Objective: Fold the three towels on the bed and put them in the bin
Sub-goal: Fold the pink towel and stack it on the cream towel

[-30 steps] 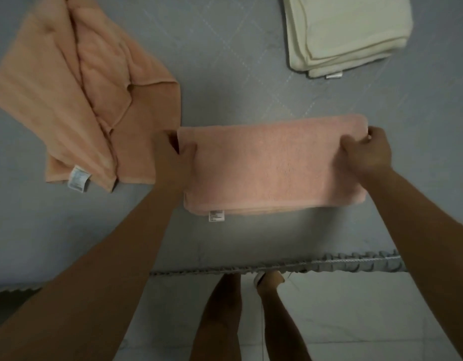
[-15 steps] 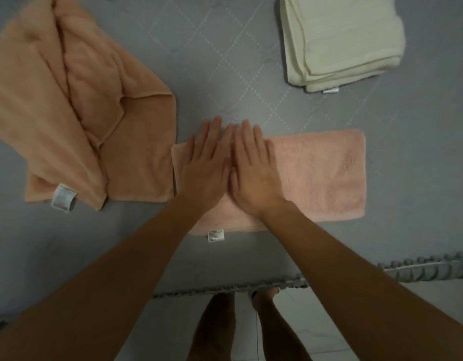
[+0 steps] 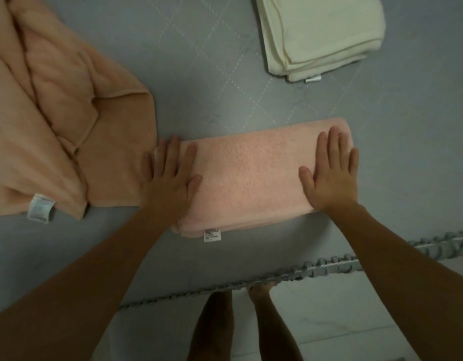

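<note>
Folded pink towel (image 3: 251, 178) on bed (image 3: 199, 74), left hand (image 3: 170, 178) flat on its left end, right hand (image 3: 332, 175) flat on its right end, fingers straight.

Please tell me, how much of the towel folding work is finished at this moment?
Done: the folded cream towel lies on the grey bed cover. In hand: the left hand and right hand press flat on the folded pink towel. Left: the crumpled peach towel is unfolded, and no bin is in view, so no towel is put away.
</note>
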{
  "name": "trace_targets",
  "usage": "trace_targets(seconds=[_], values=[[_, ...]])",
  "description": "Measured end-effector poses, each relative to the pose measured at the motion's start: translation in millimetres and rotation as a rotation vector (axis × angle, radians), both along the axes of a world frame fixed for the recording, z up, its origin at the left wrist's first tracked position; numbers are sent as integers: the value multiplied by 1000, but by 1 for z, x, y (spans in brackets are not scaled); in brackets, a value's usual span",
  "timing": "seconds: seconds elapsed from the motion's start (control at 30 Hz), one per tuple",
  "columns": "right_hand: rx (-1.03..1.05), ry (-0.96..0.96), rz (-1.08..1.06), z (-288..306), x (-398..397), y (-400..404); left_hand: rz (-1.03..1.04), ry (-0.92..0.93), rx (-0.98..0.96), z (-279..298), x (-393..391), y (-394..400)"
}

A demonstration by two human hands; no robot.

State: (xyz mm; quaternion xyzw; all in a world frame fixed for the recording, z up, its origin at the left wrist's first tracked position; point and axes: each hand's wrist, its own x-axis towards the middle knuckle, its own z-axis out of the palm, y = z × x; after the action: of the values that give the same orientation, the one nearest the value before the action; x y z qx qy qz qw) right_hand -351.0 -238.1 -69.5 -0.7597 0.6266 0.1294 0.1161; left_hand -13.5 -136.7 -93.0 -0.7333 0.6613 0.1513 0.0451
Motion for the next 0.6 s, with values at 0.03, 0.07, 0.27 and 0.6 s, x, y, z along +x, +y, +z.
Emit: trace_targets(seconds=[0.03,0.07,0.27,0.6], values=[[15,-4,-107,5,-8,1,11,1,14,5,-2,-3],[27,-27,-243,11,-16,3,23,2,26,10,-4,-6],[113,-327,-741,45,-42,32,80,135,13,32,2,-40],[184,-793,-1042,77,-17,-48,621,606,331,57,-31,18]])
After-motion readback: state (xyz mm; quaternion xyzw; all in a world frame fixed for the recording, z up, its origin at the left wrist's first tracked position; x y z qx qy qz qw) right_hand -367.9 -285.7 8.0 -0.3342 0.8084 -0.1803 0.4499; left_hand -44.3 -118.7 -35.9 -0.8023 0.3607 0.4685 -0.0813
